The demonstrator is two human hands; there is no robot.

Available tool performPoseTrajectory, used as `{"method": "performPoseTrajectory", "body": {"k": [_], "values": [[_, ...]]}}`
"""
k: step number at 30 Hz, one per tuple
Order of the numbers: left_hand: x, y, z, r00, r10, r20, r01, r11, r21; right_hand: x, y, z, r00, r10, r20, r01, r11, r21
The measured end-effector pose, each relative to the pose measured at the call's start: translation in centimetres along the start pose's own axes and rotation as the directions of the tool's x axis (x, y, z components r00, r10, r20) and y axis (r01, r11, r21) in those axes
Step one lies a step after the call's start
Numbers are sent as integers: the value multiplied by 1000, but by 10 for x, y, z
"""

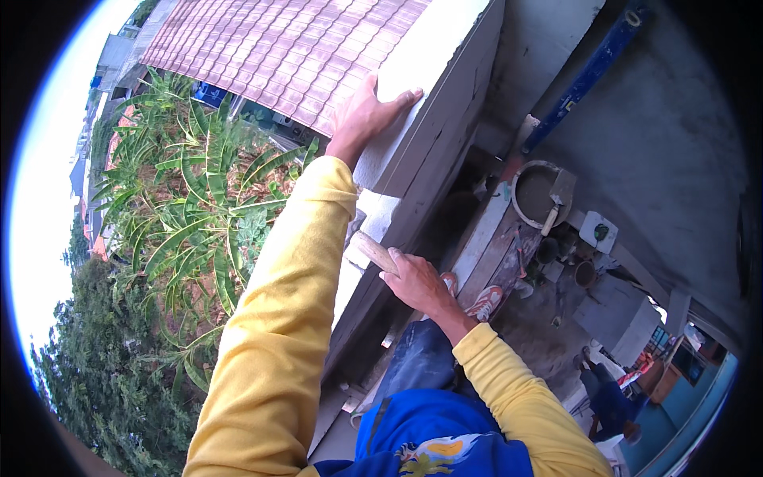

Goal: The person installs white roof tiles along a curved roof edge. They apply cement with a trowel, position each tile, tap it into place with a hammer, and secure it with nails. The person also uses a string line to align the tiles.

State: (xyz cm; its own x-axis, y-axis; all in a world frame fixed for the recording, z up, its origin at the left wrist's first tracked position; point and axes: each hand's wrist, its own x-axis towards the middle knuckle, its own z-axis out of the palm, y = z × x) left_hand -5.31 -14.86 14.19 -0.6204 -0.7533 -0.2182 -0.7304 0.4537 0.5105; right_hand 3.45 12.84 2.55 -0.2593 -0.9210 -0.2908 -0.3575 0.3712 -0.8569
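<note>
My left hand (369, 115) reaches far out and straddles a pale block (387, 159) on top of the wall. Its thumb lies along the inner edge, and the other fingers are on the outer side. Closer to my body, my right hand (419, 282) is closed round a wooden handle (372, 252). The handle's rounded end points toward the wall top; what is at its other end is hidden by the hand. Below the handle, the lower wall top (347, 296) shows bright and pale.
My shoes (485, 302) stand on wooden planks (481, 250) beside the wall. A round tub (518, 195) of grey mix has a trowel (560, 191) across its rim. A blue pole (584, 75) leans behind. Another person (608, 393) is at lower right. Outside are a tiled roof (286, 56) and banana plants (207, 215).
</note>
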Motion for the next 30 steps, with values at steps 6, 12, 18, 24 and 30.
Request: {"method": "performPoseTrajectory", "body": {"k": [6,12,18,24,30], "values": [[-9,3,-2,999,-49,0,49,999,18,1,-2,-25,990,131,-60,-123,986,115],[-2,-15,1,993,100,-65,-101,995,-1,-18,3,-1,992,115,-43,-109,988,109],[-46,-8,-18,977,186,109,-204,961,186,-9,3,35,994,101,-34,-95,983,160],[-56,-7,-7,988,151,15,-145,906,399,28,-32,68,999,19,30,-24,983,179],[-58,-10,-10,992,130,0,-120,913,390,50,-35,57,969,219,-112,-173,930,323]]}}
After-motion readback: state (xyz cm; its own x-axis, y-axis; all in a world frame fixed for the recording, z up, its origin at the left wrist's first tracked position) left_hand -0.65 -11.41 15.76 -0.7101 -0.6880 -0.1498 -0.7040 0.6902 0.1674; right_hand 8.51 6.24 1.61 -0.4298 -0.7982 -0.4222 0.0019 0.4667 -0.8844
